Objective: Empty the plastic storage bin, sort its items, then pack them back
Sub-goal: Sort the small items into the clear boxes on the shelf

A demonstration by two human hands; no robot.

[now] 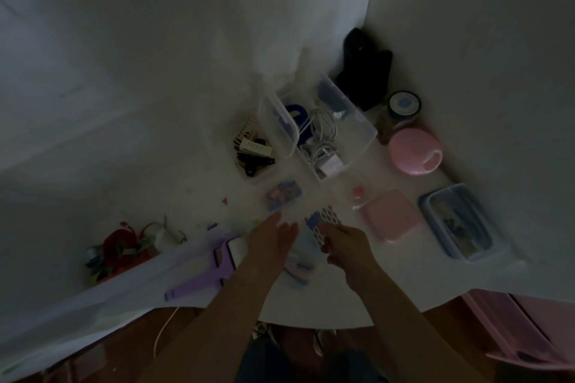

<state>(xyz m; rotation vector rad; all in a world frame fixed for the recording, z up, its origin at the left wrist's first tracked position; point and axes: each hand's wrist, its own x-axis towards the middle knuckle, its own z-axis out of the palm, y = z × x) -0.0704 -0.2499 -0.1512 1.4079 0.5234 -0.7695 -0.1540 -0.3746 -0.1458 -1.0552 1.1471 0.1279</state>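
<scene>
**Light lattice piece in the right hand, bin waiting at twelve o'clock**

The right hand [337,242] pinches a small white-and-blue lattice piece [320,221], its openwork end sticking up past the fingertips. The dim, blurred view does not show what it is. It looks thin and very light, probably flexible plastic or foam; a pinch across its flat faces near the lower edge should hold it, though hard squeezing could bend the open cells.

The left hand [273,238], at nine o'clock from the piece, hovers with fingers straight and together, holding nothing. Below both hands lies a small clear packet [298,267] with pink and blue contents, likely soft and slippery.

At twelve o'clock from the hands stands the clear plastic storage bin [357,130], still holding white cables [320,137] and a blue item, so emptying seems unfinished. The cables will tangle; lifting them as one bundle seems wise. A heap of hair clips [253,149] lies just left of the bin, a small clear box [283,194] near its front. On the table [404,289] at two to three o'clock sit a pink round case [413,151], a pink flat box [390,214] and a blue-rimmed container [457,222].
</scene>
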